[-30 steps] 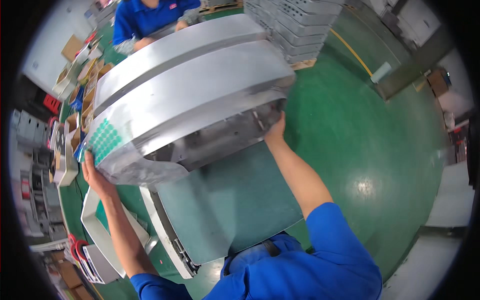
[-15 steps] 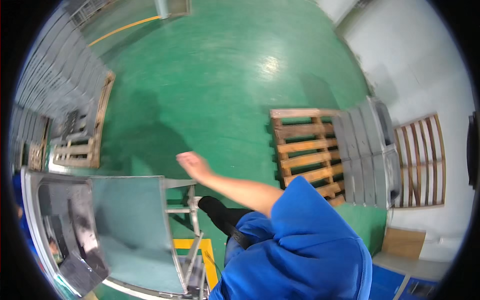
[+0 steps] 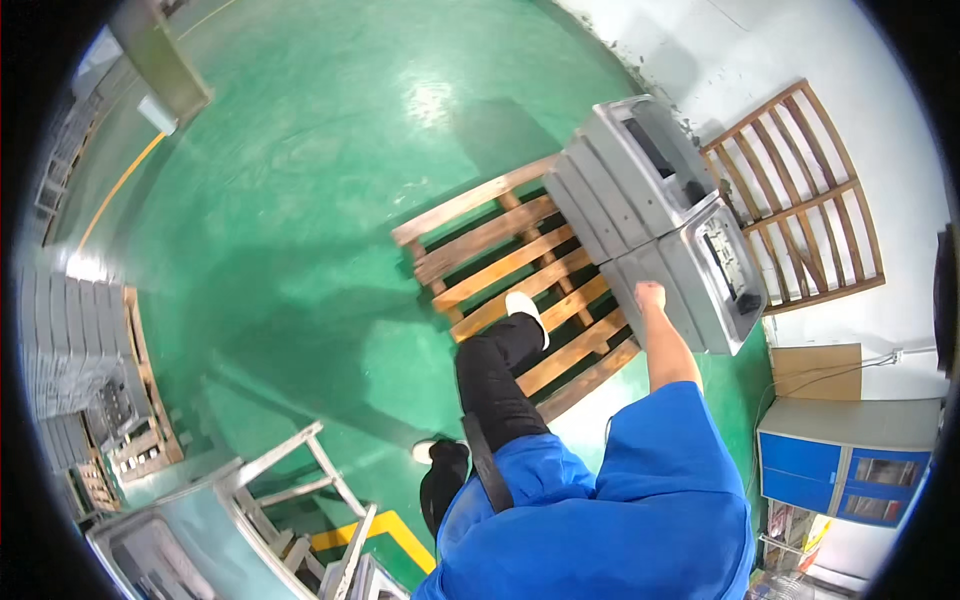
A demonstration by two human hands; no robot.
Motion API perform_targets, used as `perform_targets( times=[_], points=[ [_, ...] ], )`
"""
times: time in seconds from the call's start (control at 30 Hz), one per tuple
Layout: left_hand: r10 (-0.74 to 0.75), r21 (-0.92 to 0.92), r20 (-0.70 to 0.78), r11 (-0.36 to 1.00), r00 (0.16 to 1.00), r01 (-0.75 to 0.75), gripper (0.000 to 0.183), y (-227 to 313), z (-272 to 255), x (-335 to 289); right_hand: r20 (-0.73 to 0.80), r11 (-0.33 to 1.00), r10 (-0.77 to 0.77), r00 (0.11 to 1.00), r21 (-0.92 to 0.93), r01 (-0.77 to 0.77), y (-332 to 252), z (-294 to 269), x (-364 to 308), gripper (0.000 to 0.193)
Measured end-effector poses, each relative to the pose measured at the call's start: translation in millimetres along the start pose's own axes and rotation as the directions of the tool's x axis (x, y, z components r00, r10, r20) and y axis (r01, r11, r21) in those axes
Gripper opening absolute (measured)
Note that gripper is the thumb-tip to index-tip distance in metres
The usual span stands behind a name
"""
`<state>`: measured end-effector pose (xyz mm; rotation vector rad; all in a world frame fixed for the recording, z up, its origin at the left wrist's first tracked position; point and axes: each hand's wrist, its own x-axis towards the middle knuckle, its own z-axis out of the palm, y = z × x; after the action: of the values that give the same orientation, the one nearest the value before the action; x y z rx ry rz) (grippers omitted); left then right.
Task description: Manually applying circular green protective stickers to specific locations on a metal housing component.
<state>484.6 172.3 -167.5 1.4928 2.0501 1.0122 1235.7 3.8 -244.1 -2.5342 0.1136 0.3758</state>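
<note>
My right hand [image 3: 650,296] is closed, fingers curled in, and no object shows in it. It appears in front of the near grey plastic housing [image 3: 655,285]; whether it touches cannot be told. Another stack of grey housings [image 3: 596,190] stands just beyond, each top one with a recessed opening. Both stacks rest on the right part of a wooden pallet [image 3: 480,250]. One of my feet [image 3: 528,312] is over the pallet's near slats, the other [image 3: 424,451] on the green floor. My left hand is out of view.
A slatted wooden pallet [image 3: 800,200] leans on the white wall. At right stands a grey-and-blue cabinet [image 3: 800,460]. A metal frame [image 3: 310,470] with a greenish panel [image 3: 215,535] lies lower left. More stacked housings [image 3: 80,340] stand far left, near a pillar [image 3: 160,55].
My view has turned and moved right toward the pallet. My right arm has swung from left over the metal frame to the right by the housings, its fingers now curled.
</note>
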Motion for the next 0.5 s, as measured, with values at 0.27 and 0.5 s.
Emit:
perform_targets(
  times=[0.27, 0.5],
  points=[
    [-0.330, 0.218, -0.196, 0.903, 0.923, 0.369, 0.025, 16.7, 117.6, -62.9, 0.025, 0.747, -0.564, 0.825, -0.411, 0.523, -156.3, 8.5, 286.8, 0.085],
    [-0.563, 0.217, -0.433, 0.693, 0.704, 0.687, 0.022, 27.0, 66.8, -167.0, 0.371, 0.693, -0.366, 0.853, -0.503, 0.516, -160.4, 40.5, 377.4, 0.076]
  ],
)
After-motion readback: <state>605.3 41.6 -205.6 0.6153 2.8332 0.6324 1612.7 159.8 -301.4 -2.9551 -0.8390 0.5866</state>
